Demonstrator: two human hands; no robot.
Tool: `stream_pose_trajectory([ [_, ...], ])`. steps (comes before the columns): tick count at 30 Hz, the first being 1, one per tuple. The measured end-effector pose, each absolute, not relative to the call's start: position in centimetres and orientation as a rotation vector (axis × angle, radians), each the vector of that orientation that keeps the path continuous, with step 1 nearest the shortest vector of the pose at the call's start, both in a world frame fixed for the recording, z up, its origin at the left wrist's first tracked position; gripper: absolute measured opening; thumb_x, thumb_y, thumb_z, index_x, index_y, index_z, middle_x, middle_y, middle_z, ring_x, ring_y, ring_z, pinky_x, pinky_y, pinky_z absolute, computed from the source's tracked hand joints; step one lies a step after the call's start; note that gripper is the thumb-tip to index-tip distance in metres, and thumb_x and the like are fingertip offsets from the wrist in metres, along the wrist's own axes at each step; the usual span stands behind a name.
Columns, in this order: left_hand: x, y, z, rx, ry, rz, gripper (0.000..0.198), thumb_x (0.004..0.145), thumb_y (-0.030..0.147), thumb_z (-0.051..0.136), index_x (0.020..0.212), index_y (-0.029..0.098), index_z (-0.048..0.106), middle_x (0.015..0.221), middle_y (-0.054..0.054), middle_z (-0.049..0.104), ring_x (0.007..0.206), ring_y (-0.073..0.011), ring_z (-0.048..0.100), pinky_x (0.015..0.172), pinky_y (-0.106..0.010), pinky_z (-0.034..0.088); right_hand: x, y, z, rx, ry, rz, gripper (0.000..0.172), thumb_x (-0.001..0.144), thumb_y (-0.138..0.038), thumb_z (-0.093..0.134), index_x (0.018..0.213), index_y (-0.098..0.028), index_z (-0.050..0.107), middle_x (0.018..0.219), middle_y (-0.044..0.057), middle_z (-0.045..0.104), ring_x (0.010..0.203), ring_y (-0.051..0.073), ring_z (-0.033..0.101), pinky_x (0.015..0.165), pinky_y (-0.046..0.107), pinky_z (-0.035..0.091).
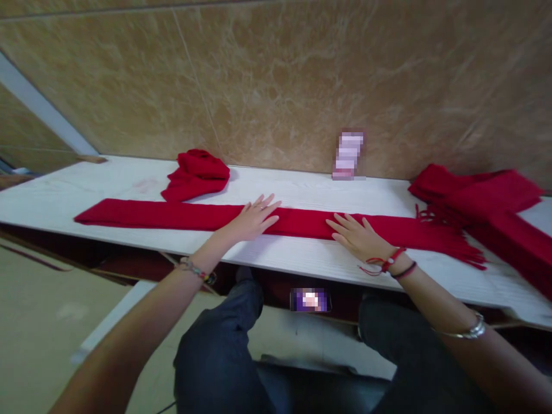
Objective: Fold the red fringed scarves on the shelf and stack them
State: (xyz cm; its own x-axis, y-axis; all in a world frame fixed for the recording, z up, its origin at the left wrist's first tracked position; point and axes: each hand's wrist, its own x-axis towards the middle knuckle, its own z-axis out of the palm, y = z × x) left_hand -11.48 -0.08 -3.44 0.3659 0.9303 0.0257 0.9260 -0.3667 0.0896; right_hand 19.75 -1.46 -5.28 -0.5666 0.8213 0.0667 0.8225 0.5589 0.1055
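A long red scarf (194, 217), folded into a narrow strip, lies lengthwise on the white table, its fringe at the right end. My left hand (255, 218) rests flat on its middle, fingers spread. A little to the right, my right hand (354, 233) also lies on the scarf with its fingers apart. Behind the strip, to the left, sits a bunched red cloth (197, 174). More red fabric (470, 190), with fringe showing, is heaped at the right and hangs toward the near edge.
The white table (276, 252) runs along a brown marbled tile wall (276, 86). A blurred-out upright item (348, 154) leans at the wall. Under the table edge, another blurred-out item (310, 300) shows between my knees. A small wooden piece (92, 158) lies at the far left.
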Motion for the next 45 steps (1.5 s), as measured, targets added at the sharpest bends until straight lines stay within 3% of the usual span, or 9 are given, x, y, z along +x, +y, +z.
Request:
stream_pose_trajectory([
  [3, -8.2, -0.5, -4.7, 2.55, 1.711, -0.036, 0.053, 0.094, 0.046, 0.021, 0.145, 0.032, 0.023, 0.154, 0.0, 0.01, 0.141, -0.0293, 0.009, 0.108, -0.058, 0.014, 21.2, -1.5, -5.5, -1.608, -2.689, -0.186, 0.049, 0.095, -0.034, 0.022, 0.142, -0.025, 0.032, 0.149, 0.008, 0.03, 0.134, 0.032, 0.029, 0.097, 0.064, 0.033],
  [10, -8.8, -0.6, -4.7, 2.51, 1.793, -0.111, 0.053, 0.093, 0.047, 0.021, 0.145, 0.034, 0.021, 0.154, 0.001, 0.011, 0.14, -0.0303, 0.009, 0.108, -0.058, 0.015, 29.3, -1.0, -6.3, -1.908, -2.425, -0.195, 0.049, 0.093, -0.027, 0.024, 0.14, -0.019, 0.037, 0.145, 0.012, 0.037, 0.132, 0.033, 0.034, 0.097, 0.065, 0.032],
  [16, -5.0, -0.5, -2.9, 2.47, 1.826, -0.135, 0.056, 0.093, 0.046, 0.024, 0.144, 0.023, 0.027, 0.154, -0.004, 0.013, 0.141, -0.0294, 0.009, 0.109, -0.058, 0.012, 31.4, 0.3, -5.3, -1.925, -2.248, -0.312, 0.042, 0.09, -0.021, 0.03, 0.121, -0.01, 0.057, 0.134, 0.021, 0.049, 0.124, 0.032, 0.043, 0.099, 0.054, 0.037],
  [22, -0.7, 0.1, -4.2, 2.562, 1.704, 0.016, 0.055, 0.094, 0.049, 0.018, 0.145, 0.029, 0.023, 0.154, -0.002, 0.013, 0.14, -0.0303, 0.012, 0.108, -0.057, 0.016, 24.3, -0.6, -5.1, -1.499, -2.553, -0.254, 0.047, 0.095, -0.031, 0.025, 0.135, -0.018, 0.044, 0.144, 0.011, 0.039, 0.133, 0.026, 0.034, 0.104, 0.05, 0.032],
  [26, -0.7, 0.2, -4.7, 2.496, 1.704, -0.045, 0.057, 0.093, 0.051, 0.02, 0.145, 0.029, 0.022, 0.154, -0.003, 0.014, 0.14, -0.0314, 0.012, 0.108, -0.058, 0.015, 25.4, -1.3, -5.7, -1.604, -2.598, -0.186, 0.049, 0.095, -0.035, 0.022, 0.14, -0.022, 0.038, 0.145, 0.008, 0.037, 0.132, 0.027, 0.035, 0.103, 0.051, 0.034],
  [34, -1.2, -0.8, -4.0, 2.34, 1.895, 0.008, 0.068, 0.088, 0.063, 0.024, 0.145, 0.027, 0.025, 0.153, -0.006, 0.014, 0.139, -0.0374, 0.012, 0.105, -0.064, 0.015, 34.9, 0.0, -6.2, -2.023, -2.272, -0.277, 0.046, 0.092, -0.022, 0.024, 0.125, -0.007, 0.051, 0.131, 0.019, 0.051, 0.121, 0.028, 0.049, 0.095, 0.048, 0.043],
  [37, -1.1, -1.1, -4.1, 2.328, 1.924, 0.026, 0.068, 0.088, 0.062, 0.025, 0.145, 0.026, 0.025, 0.153, -0.006, 0.014, 0.138, -0.0381, 0.011, 0.105, -0.064, 0.015, 34.3, 0.7, -6.2, -1.955, -2.249, -0.368, 0.046, 0.091, -0.024, 0.024, 0.115, -0.004, 0.058, 0.121, 0.022, 0.058, 0.115, 0.03, 0.052, 0.093, 0.05, 0.042],
  [41, -0.9, -1.6, -4.1, 2.332, 1.912, 0.054, 0.068, 0.088, 0.063, 0.025, 0.145, 0.026, 0.024, 0.153, -0.007, 0.014, 0.139, -0.0376, 0.011, 0.106, -0.064, 0.013, 31.4, 2.3, -6.3, -1.639, -2.385, -0.353, 0.048, 0.092, -0.029, 0.025, 0.124, -0.008, 0.054, 0.129, 0.019, 0.054, 0.124, 0.03, 0.044, 0.1, 0.05, 0.035],
  [45, -1.0, -1.8, -4.1, 2.298, 1.894, 0.072, 0.07, 0.086, 0.066, 0.022, 0.146, 0.028, 0.023, 0.154, -0.005, 0.013, 0.139, -0.0362, 0.008, 0.107, -0.063, 0.01, 33.2, 4.6, -7.1, -1.64, -2.593, -0.295, 0.05, 0.091, -0.024, 0.021, 0.111, -0.005, 0.063, 0.11, 0.029, 0.062, 0.102, 0.029, 0.059, 0.09, 0.045, 0.04],
])
